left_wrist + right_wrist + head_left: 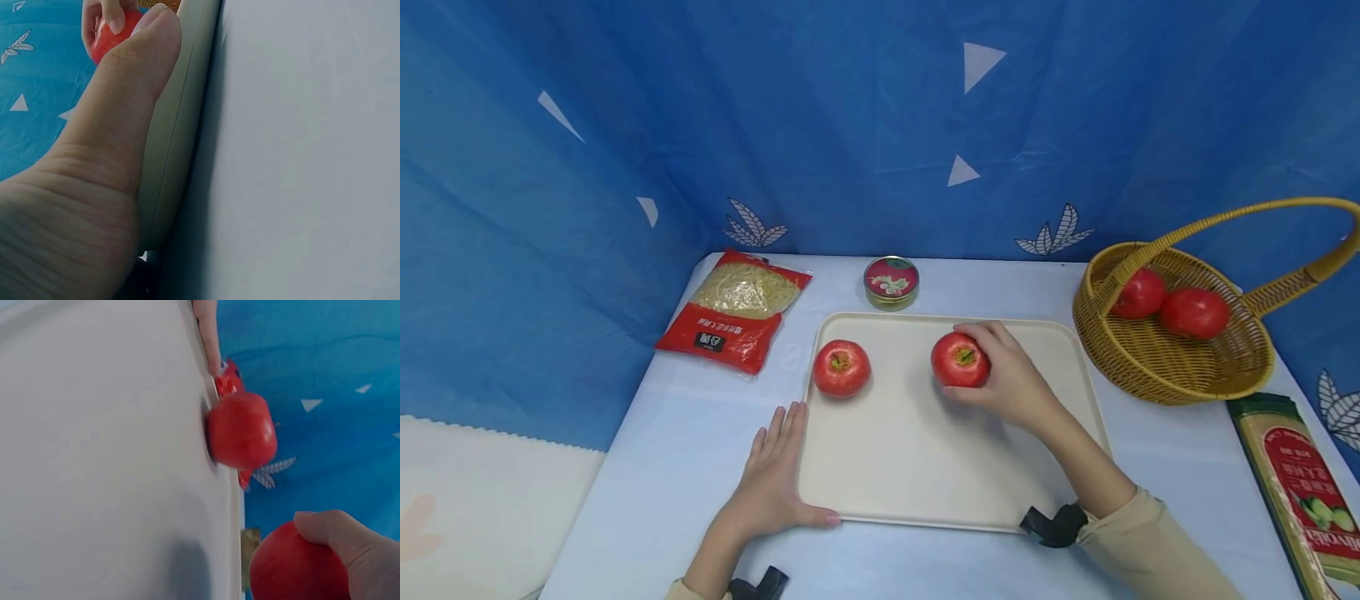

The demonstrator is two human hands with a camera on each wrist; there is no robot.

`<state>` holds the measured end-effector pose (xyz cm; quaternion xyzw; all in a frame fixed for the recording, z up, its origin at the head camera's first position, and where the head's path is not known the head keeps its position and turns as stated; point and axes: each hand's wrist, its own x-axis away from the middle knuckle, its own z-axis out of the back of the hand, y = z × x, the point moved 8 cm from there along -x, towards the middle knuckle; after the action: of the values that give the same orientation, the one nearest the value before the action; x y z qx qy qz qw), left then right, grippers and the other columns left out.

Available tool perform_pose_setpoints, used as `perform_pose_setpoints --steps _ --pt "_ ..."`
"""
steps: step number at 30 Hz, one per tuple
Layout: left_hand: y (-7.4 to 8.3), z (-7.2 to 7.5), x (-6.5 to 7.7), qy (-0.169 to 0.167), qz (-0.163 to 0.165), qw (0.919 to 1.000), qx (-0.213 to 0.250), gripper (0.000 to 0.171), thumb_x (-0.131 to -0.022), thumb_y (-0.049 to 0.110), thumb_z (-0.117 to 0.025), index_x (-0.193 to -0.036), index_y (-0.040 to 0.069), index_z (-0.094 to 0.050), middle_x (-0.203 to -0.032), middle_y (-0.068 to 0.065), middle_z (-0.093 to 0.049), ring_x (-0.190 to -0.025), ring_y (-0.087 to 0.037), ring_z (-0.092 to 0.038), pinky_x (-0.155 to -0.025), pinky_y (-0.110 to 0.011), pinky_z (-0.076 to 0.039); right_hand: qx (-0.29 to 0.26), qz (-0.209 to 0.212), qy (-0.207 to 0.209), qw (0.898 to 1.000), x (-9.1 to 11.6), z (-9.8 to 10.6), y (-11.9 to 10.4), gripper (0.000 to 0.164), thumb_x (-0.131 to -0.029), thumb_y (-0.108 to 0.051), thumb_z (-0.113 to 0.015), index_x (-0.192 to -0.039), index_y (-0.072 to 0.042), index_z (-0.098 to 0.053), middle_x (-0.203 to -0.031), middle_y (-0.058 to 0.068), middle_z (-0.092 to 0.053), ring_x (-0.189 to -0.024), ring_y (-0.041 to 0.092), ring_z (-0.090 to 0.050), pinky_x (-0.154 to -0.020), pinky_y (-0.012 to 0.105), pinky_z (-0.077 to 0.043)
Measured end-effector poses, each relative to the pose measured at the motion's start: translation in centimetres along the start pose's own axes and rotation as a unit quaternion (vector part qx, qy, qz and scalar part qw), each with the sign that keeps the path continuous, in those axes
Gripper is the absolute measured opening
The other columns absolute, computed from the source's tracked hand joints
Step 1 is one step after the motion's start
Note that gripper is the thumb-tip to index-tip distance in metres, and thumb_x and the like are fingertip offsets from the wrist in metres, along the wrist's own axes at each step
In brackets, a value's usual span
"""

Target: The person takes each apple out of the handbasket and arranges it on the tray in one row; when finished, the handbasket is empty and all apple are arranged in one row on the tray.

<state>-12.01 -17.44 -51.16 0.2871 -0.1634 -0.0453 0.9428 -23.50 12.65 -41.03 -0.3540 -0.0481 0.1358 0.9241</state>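
Observation:
My right hand [1011,379] grips a red apple [960,360] above the middle of a cream tray [895,467]; in the right wrist view that held apple [297,565] is apart from the tray, whose surface carries a shadow. Another red apple [842,368] sits in the tray's far left corner. With straight, spread fingers, my left hand [775,483] touches the tray's near left corner, thumb along the front edge. The left wrist view shows its thumb [119,106] large against the tray's side.
A wicker basket [1157,358] with two red fruits stands right of the tray. Behind the tray is a small round tin [891,282]. A red pasta bag [735,311] lies at the back left, and a green-and-gold package [1296,492] at the right edge. Blue cloth hangs behind.

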Motion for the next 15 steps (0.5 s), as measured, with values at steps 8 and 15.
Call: perform_pose_setpoints --steps 8,15 --pt "0.1 0.1 0.1 0.001 0.001 1.0 -0.004 0.156 -0.047 0.078 -0.082 -0.161 0.014 0.003 -0.169 -0.009 0.001 -0.155 -0.034 0.01 -0.121 -0.063 0.004 0.012 -0.013 -0.027 0.999 -1.3 -3.4 -1.3 0.087 -0.069 -0.031 -0.091 -0.143 -0.026 -0.047 -0.141 0.005 -0.045 -0.13 0.03 -0.048 -0.086 0.051 -0.059" --pt "0.3 0.4 0.1 0.011 -0.006 0.9999 -0.005 0.157 -0.046 0.079 -0.082 -0.161 0.013 0.002 -0.169 -0.01 -0.001 -0.155 -0.035 0.009 -0.122 -0.062 0.003 0.028 -0.007 -0.045 0.999 -2.1 -5.0 -2.3 0.088 -0.069 -0.03 -0.09 -0.144 -0.029 -0.046 -0.143 0.005 -0.045 -0.13 0.03 -0.048 -0.085 0.051 -0.059"
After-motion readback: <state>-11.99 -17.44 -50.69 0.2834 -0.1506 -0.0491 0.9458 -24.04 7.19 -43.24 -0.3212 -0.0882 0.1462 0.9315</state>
